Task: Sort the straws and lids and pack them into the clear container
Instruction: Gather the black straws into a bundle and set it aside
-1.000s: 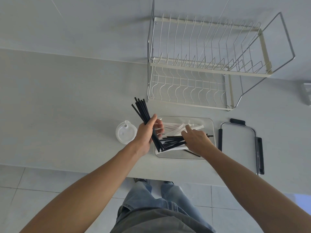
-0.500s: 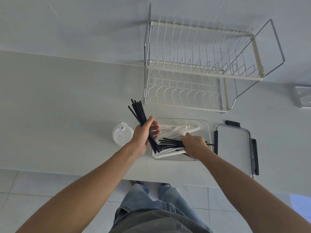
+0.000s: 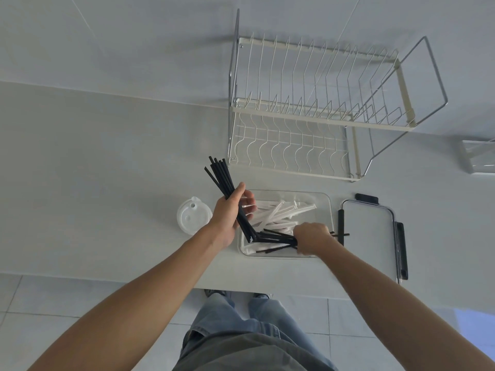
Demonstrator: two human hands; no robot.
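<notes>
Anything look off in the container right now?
One black straw pokes out over the right rim of the clear container, beside the right hand. The white wrapped straws lie crisscrossed, still unsorted. Nothing spilled.

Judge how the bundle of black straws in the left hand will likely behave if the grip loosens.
The black straws already fan apart above the left hand, so they would probably splay and slip. Thin and straight, they look light, stiff, apt to roll.

Both bare arms reach forward, left hand (image 3: 231, 211) gripping with curled fingers, right hand (image 3: 312, 238) curled, knuckles up.
</notes>
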